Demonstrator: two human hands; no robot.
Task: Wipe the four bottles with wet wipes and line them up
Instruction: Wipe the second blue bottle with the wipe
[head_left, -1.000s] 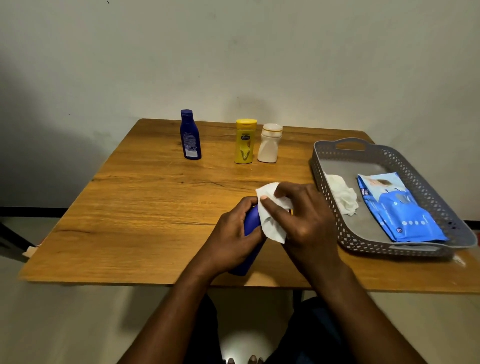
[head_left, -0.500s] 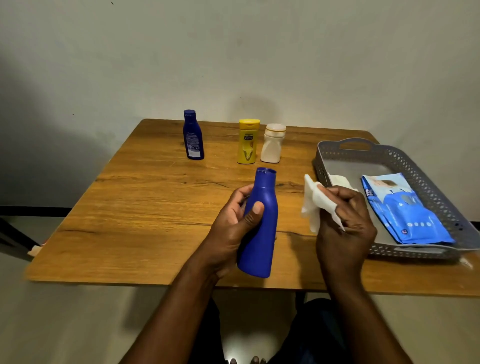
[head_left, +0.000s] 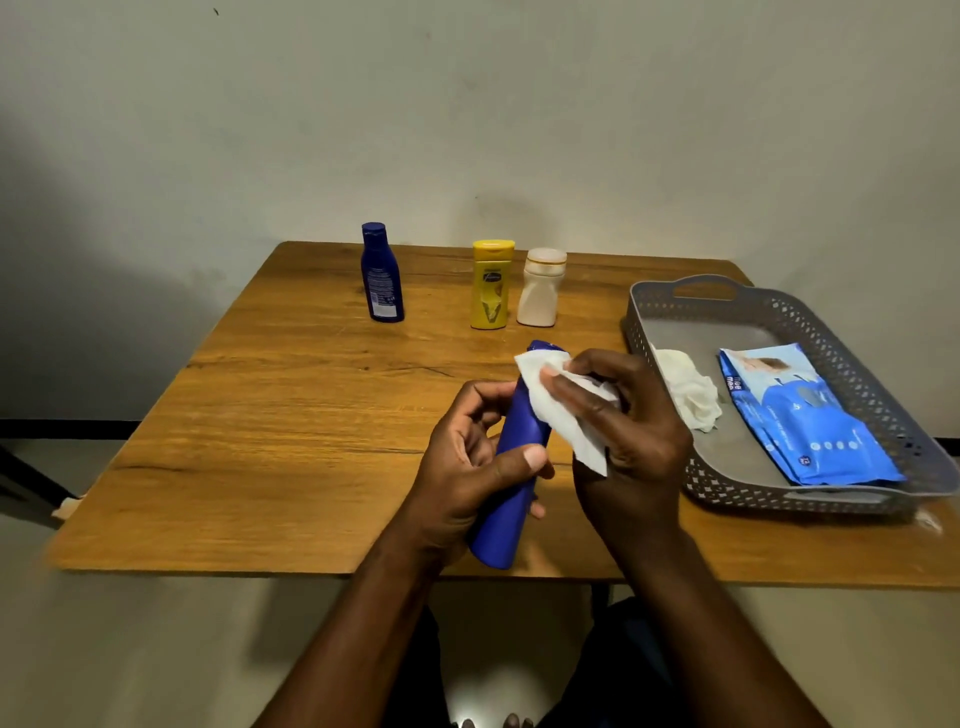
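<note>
My left hand (head_left: 467, 467) grips a large blue bottle (head_left: 506, 514), tilted over the table's near edge, thumb across its front. My right hand (head_left: 623, 441) holds a white wet wipe (head_left: 558, 410) and presses it against the bottle's upper part, hiding most of the cap. Three bottles stand upright in a row at the back of the table: a dark blue bottle (head_left: 382, 275), a yellow bottle (head_left: 491, 285) and a white bottle (head_left: 540, 288).
A grey perforated tray (head_left: 810, 306) sits on the right of the wooden table (head_left: 291, 415). It holds a crumpled used wipe (head_left: 688, 389) and a blue wet-wipe pack (head_left: 800, 415). A wall stands behind the table.
Half a second ago my right hand held the wipe apart from the bottle, near the tray. It has moved left and the wipe is again pressed on the bottle's top.
</note>
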